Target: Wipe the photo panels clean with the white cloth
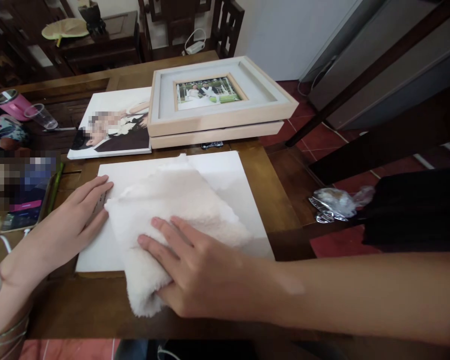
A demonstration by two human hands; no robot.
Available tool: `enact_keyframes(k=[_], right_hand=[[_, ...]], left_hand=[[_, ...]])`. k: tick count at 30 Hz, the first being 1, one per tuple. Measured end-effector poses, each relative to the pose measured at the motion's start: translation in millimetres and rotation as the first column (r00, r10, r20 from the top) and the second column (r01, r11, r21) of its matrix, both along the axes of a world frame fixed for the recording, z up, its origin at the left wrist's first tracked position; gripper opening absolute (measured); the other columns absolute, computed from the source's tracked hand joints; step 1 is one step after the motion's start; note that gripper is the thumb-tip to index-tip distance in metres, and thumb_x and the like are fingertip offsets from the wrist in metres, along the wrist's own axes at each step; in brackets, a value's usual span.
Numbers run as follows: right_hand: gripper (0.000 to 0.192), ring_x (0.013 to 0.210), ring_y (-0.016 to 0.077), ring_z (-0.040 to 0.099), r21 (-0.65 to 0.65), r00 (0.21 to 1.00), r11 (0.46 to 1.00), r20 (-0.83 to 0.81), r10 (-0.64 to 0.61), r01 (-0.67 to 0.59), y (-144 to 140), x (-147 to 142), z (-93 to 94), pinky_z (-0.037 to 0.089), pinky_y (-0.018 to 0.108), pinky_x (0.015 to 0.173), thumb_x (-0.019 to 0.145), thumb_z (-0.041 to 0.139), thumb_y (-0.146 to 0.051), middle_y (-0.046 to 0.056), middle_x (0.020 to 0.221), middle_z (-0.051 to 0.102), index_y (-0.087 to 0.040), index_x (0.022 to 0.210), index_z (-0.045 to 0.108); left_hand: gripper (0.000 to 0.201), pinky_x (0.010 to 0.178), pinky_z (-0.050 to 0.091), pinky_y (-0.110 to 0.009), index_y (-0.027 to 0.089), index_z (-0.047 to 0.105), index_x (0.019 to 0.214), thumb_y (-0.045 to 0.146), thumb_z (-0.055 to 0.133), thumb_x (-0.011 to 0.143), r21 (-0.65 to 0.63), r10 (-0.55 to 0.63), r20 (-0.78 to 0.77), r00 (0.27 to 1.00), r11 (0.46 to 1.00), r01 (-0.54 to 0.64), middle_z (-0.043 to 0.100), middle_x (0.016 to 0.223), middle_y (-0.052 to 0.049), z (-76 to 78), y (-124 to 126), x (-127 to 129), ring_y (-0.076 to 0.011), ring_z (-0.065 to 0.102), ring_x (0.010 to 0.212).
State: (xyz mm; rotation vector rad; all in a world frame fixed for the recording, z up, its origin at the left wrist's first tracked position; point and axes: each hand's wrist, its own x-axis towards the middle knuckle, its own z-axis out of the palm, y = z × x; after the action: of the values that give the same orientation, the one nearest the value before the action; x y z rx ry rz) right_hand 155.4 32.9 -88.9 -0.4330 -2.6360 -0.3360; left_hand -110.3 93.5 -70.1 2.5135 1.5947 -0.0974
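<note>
The white cloth (172, 215) lies bunched on the white board (243, 200), under the right hand (198, 270), whose fingers (161, 232) lie flat and spread, pressing it down. This looks like wiping the board; the next stroke calls for steady pressure. The left hand (65, 220), fingers together and flat, holds the board's left edge. Stacked picture frames (217, 107) sit beyond the fingertips.

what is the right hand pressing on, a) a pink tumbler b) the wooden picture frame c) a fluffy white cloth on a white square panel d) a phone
c: the right hand lies flat on the fluffy white cloth, which is spread over the white square panel on the brown wooden table, while the left hand rests on the panel's left edge.
</note>
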Motion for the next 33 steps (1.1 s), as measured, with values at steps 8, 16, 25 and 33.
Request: enact_keyframes(k=[8, 16, 25, 33], right_hand=[[0.012, 0.125, 0.0417, 0.052, -0.23, 0.952, 0.959, 0.291, -0.093, 0.164, 52, 9, 17.6, 0.053, 0.048, 0.085, 0.083, 0.065, -0.015, 0.02, 0.139, 0.054, -0.017, 0.094, 0.07], [0.026, 0.104, 0.0407, 0.066, 0.022, 0.991, 0.996, 0.1, -0.091, 0.089, 2, 0, 7.4, 0.055, 0.053, 0.076, 0.094, 0.053, -0.027, 0.024, 0.121, 0.065, -0.013, 0.081, 0.07], [0.017, 0.105, 0.0383, 0.066, -0.153, 0.99, 0.987, 0.14, -0.019, 0.04, 13, 4, 15.8, 0.056, 0.041, 0.063, 0.089, 0.055, -0.018, 0.021, 0.117, 0.069, -0.016, 0.076, 0.067], [0.011, 0.124, 0.0457, 0.051, -0.255, 0.933, 0.94, 0.333, -0.135, 0.227, 48, 1, 22.0, 0.054, 0.05, 0.081, 0.086, 0.062, -0.016, 0.025, 0.141, 0.05, -0.015, 0.093, 0.069]], left_hand=[[0.066, 0.12, 0.023, -0.037, 0.017, 0.037, 0.145, 0.057, 0.025, 0.094, 0.02, 0.043, -0.002, 0.999, 0.999, -0.043, 0.034, 0.155, -0.006, -2.0, 0, 1, -0.0206, 0.036, 0.141], [0.067, 0.121, 0.022, -0.036, 0.012, 0.039, 0.143, 0.056, 0.023, 0.095, 0.036, 0.005, 0.002, 1.0, 0.999, -0.005, 0.034, 0.155, -0.008, -4.8, 2, -2, -0.0201, 0.033, 0.142], [0.068, 0.121, 0.023, -0.037, 0.013, 0.039, 0.144, 0.057, 0.024, 0.093, 0.026, 0.027, 0.002, 1.0, 0.999, -0.027, 0.035, 0.154, -0.008, -2.8, 2, -1, -0.0199, 0.034, 0.142], [0.065, 0.121, 0.023, -0.038, 0.016, 0.039, 0.144, 0.057, 0.024, 0.095, 0.033, 0.023, 0.005, 1.0, 0.999, -0.023, 0.034, 0.155, -0.006, -3.8, 0, -2, -0.0203, 0.034, 0.142]])
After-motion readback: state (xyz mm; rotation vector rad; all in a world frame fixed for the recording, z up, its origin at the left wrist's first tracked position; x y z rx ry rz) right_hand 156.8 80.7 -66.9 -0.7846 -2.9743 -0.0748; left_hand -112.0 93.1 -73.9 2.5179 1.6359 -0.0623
